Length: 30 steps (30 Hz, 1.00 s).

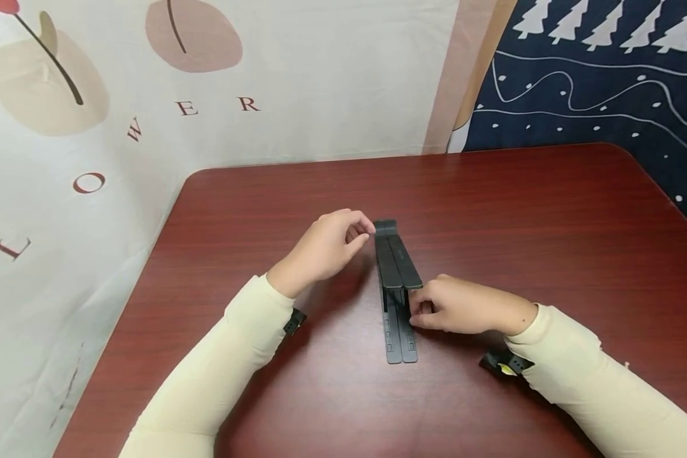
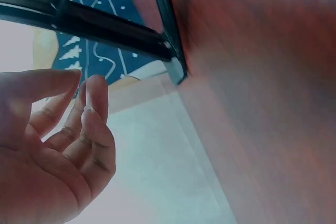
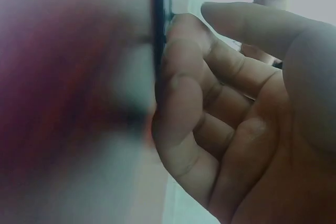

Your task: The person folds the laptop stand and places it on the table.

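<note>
A black foldable laptop stand [image 1: 399, 264] stands on the table, its upper arms raised at an angle above the two narrow base bars. My left hand [image 1: 334, 242] is beside its raised far end, fingers loosely bent and holding nothing. In the left wrist view a gap shows between that hand [image 2: 68, 145] and the stand's dark bars [image 2: 105, 27]. My right hand [image 1: 458, 305] is at the stand's right side, low by the base. Seen from the right wrist, its bent fingertips [image 3: 181, 93] rest against the stand's dark edge [image 3: 159, 19], with the thumb apart from them.
The reddish-brown wooden table [image 1: 263, 197] extends around the stand on all sides. Behind it hang a pale curtain with printed letters [image 1: 332, 76] and a dark blue cloth with white trees [image 1: 584, 83]. A dark wrist device [image 1: 506, 364] sits under the right sleeve.
</note>
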Each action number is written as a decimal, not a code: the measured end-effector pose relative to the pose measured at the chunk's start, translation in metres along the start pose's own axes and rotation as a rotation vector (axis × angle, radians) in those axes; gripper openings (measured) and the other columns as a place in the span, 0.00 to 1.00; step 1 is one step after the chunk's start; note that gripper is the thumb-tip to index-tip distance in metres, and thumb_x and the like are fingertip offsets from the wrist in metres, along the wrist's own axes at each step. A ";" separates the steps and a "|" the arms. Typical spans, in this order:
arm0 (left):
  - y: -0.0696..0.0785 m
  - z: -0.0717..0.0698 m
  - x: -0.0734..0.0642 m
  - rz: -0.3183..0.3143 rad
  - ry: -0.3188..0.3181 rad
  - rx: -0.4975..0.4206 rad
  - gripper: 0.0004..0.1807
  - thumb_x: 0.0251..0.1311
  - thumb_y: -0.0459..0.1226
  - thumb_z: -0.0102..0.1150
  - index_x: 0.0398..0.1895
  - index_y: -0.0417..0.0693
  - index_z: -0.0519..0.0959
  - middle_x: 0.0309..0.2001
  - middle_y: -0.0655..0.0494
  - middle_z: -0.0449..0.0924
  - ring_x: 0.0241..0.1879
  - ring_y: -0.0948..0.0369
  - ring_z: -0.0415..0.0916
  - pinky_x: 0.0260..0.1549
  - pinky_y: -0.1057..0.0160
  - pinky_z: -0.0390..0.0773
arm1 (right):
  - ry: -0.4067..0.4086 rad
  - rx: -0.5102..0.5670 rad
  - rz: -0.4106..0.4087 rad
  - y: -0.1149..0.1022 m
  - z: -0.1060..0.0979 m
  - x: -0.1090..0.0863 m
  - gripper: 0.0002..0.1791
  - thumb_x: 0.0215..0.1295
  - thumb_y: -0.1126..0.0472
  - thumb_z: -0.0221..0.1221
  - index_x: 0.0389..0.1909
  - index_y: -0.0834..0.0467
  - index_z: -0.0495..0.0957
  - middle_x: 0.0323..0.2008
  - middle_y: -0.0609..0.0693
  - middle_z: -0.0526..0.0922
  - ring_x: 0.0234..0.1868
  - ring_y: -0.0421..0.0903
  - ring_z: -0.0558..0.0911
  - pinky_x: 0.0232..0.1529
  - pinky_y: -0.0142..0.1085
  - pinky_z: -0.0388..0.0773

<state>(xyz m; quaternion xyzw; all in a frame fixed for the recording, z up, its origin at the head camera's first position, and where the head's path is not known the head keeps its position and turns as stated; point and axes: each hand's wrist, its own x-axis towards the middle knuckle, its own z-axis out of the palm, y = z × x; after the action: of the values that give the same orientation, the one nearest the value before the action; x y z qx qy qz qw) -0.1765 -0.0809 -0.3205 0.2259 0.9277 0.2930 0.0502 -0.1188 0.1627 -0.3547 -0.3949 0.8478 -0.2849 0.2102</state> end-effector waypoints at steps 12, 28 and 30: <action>0.006 0.009 -0.022 0.030 0.020 -0.060 0.06 0.68 0.36 0.57 0.45 0.51 0.81 0.38 0.60 0.82 0.35 0.65 0.78 0.40 0.66 0.79 | 0.261 0.031 0.104 0.005 -0.019 -0.005 0.08 0.66 0.66 0.60 0.27 0.51 0.78 0.18 0.40 0.76 0.18 0.36 0.74 0.23 0.30 0.73; 0.023 0.007 -0.029 0.014 -0.109 -0.019 0.12 0.66 0.39 0.58 0.52 0.56 0.78 0.37 0.65 0.83 0.31 0.69 0.79 0.36 0.65 0.78 | 0.406 0.235 0.143 -0.002 -0.019 -0.003 0.21 0.69 0.67 0.57 0.61 0.52 0.71 0.38 0.52 0.85 0.24 0.50 0.83 0.24 0.36 0.81; 0.023 0.008 -0.029 0.011 -0.113 -0.031 0.12 0.66 0.39 0.58 0.52 0.56 0.77 0.37 0.64 0.83 0.31 0.68 0.79 0.36 0.65 0.78 | 0.403 0.253 0.138 -0.002 -0.018 -0.002 0.20 0.70 0.66 0.57 0.60 0.52 0.72 0.37 0.51 0.86 0.23 0.50 0.83 0.24 0.37 0.81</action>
<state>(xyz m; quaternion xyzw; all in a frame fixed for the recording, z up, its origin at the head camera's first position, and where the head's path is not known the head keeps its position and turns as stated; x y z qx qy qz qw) -0.1397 -0.0734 -0.3154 0.2464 0.9174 0.2946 0.1043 -0.1265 0.1692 -0.3396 -0.2417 0.8552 -0.4468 0.1034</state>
